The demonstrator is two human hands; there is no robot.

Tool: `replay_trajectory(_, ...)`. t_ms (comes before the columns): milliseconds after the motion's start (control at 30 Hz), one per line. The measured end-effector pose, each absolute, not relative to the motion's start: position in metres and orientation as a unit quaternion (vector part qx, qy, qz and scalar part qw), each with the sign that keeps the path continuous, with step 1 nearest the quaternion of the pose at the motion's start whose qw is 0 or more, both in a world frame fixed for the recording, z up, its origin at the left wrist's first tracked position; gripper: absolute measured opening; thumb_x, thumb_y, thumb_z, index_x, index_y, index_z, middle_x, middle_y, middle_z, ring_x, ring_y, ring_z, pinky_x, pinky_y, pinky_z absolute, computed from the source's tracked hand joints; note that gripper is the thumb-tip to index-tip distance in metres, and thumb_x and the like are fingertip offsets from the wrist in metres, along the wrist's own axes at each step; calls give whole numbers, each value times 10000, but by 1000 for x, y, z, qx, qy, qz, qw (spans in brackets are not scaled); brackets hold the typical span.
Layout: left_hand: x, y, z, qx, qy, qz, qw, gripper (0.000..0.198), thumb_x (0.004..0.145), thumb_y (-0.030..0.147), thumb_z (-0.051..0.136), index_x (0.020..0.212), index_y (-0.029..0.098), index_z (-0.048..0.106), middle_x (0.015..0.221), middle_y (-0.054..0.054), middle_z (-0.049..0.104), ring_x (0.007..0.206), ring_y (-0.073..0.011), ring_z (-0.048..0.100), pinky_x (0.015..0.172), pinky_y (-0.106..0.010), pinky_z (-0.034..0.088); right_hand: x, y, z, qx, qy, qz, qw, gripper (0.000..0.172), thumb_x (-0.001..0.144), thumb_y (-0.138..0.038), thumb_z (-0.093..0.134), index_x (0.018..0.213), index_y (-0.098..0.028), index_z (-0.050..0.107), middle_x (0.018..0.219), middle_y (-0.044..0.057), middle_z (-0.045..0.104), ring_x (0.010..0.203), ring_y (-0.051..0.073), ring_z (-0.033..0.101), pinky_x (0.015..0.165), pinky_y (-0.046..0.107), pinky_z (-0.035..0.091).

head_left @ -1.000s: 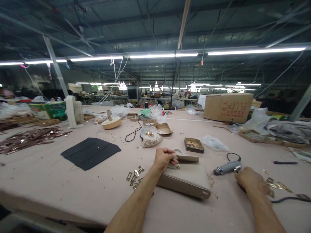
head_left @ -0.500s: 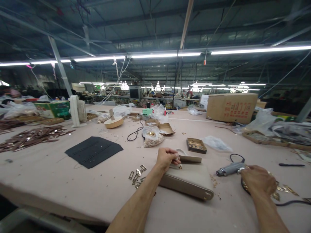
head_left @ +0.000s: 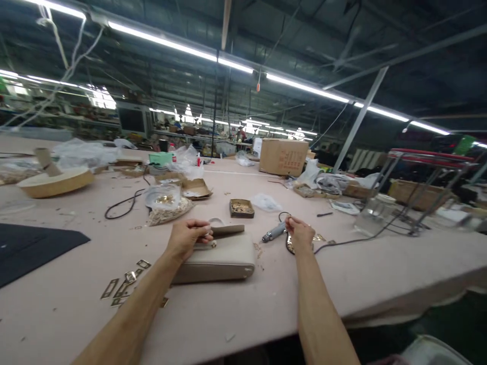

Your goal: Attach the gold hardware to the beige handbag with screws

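A beige leather bag (head_left: pixel 224 256) lies on its side on the table, with a darker edge panel facing me and a flap (head_left: pixel 228 229) standing up at the back. My left hand (head_left: pixel 190 237) is closed over the bag's left part, its fingertips pinched; what they hold is too small to make out. Just under those fingers sits a small metal fitting (head_left: pixel 213 244). My right hand (head_left: pixel 302 233) is raised to the right of the bag, finger and thumb pinched together, their contents unclear. Beside it lies a grey electric screwdriver (head_left: pixel 274 232). Gold metal pieces (head_left: pixel 318 237) lie partly hidden behind this hand.
Rectangular metal frames (head_left: pixel 120 289) lie scattered left of the bag. Behind stand a small box of fittings (head_left: pixel 242 209) and a plastic bag of parts (head_left: pixel 171 208). A black sheet (head_left: pixel 34 248) lies far left, a cardboard carton (head_left: pixel 283 156) at the back, a clear jar (head_left: pixel 375 213) at right.
The view has swung to the right. My right hand has lifted off the gold pieces by the screwdriver, its fingertips now pinched and upward. My left hand stays at the bag.
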State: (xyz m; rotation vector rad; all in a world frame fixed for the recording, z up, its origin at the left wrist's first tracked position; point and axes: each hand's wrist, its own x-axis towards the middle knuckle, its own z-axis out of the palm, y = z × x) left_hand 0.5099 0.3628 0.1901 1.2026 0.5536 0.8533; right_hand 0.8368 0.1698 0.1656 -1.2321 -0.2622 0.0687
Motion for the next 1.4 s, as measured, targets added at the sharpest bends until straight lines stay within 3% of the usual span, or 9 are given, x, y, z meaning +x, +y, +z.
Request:
replay_trajectory(400, 508, 359, 194, 541, 253, 388, 702, 311, 557, 165, 881, 788, 41, 713, 674, -155, 738, 527, -205, 698, 448, -235, 544, 837, 169, 166, -519, -87, 69, 848, 311, 506, -197, 875, 753, -121, 703, 713, 30, 738, 580, 120, 611, 470, 204, 439)
replay_trajectory(500, 508, 360, 193, 540, 250, 386, 705, 317, 561, 166, 885, 792, 43, 707, 674, -154, 738, 526, -201, 698, 452, -231, 546, 828, 170, 172, -488, -144, 113, 853, 362, 533, -269, 907, 789, -131, 693, 818, 69, 761, 604, 121, 616, 495, 214, 462)
replay_trajectory(633, 508, 362, 190, 538, 245, 389, 706, 315, 570, 182, 889, 790, 59, 700, 674, -144, 741, 522, -202, 698, 451, -240, 552, 812, 175, 180, -451, -205, 158, 854, 425, 535, -326, 950, 823, -163, 682, 802, 63, 754, 557, 105, 578, 514, 233, 474)
replay_trajectory(800, 506, 359, 189, 533, 228, 402, 709, 288, 596, 204, 882, 769, 58, 704, 671, -144, 738, 523, -208, 701, 442, -241, 551, 793, 183, 180, -419, -258, 210, 845, 342, 549, -253, 962, 787, -166, 732, 837, 65, 749, 659, 124, 630, 624, 265, 540)
replay_trajectory(967, 507, 359, 188, 509, 240, 384, 732, 239, 641, 133, 850, 813, 46, 708, 717, -152, 751, 569, -210, 726, 504, -252, 586, 766, 206, 190, -431, -379, 257, 778, 219, 641, -226, 911, 826, -183, 803, 908, 73, 745, 756, 160, 652, 749, 333, 564)
replay_trajectory(1133, 506, 358, 188, 507, 241, 364, 743, 268, 618, 96, 872, 833, 25, 728, 750, -174, 758, 575, -209, 727, 515, -249, 584, 721, 243, 223, -444, -558, 276, 645, 122, 719, -260, 854, 814, -196, 813, 959, 83, 736, 887, 203, 650, 796, 331, 536)
replay_trajectory(1267, 504, 357, 189, 531, 215, 350, 741, 332, 571, 158, 925, 825, 15, 766, 730, -164, 752, 557, -178, 704, 527, -241, 578, 692, 273, 230, -480, -606, 322, 546, 247, 679, -288, 884, 882, -181, 792, 897, 65, 743, 829, 193, 675, 779, 315, 539)
replay_trajectory(1400, 504, 357, 188, 539, 192, 341, 746, 401, 533, 230, 959, 824, 17, 783, 701, -137, 739, 537, -161, 680, 546, -258, 583, 679, 285, 219, -484, -585, 385, 525, 345, 639, -321, 908, 908, -168, 753, 821, 45, 739, 708, 166, 677, 688, 287, 542)
